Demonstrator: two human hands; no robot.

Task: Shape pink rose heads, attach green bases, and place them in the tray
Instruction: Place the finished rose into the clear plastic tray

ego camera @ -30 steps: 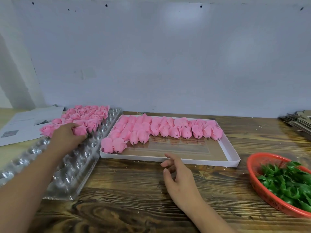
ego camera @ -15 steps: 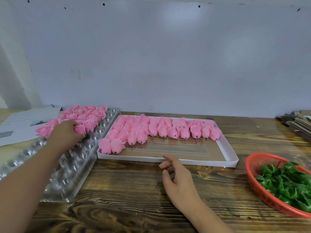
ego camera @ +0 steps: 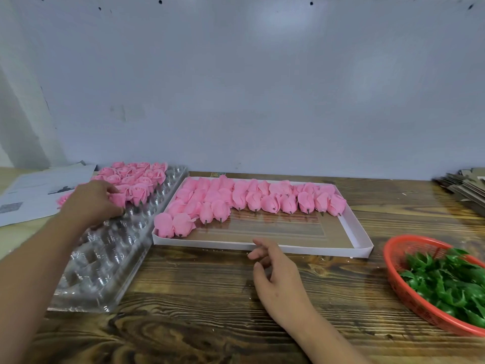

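Reaching across a clear plastic blister tray [ego camera: 105, 258], the left hand [ego camera: 91, 203] pinches one pink rose head [ego camera: 118, 199] at the near edge of the cluster of rose heads [ego camera: 136, 179] seated at the tray's far end. The right hand [ego camera: 278, 279] hovers over the wooden table [ego camera: 210, 311] just in front of the white tray [ego camera: 362, 240], fingers loosely curled and grasping nothing. Inside the white tray, finished roses [ego camera: 249, 198] lie on their sides in rows along the far edge and down the left end, dark stem tips pointing toward the person; the near half of its floor is bare. A red mesh basket [ego camera: 399, 282] at the right holds green bases [ego camera: 446, 285]. Printed paper sheets [ego camera: 34, 193] lie at far left, their print too small and blurred to read; a stack of flat card pieces [ego camera: 462, 185] sits at far right.
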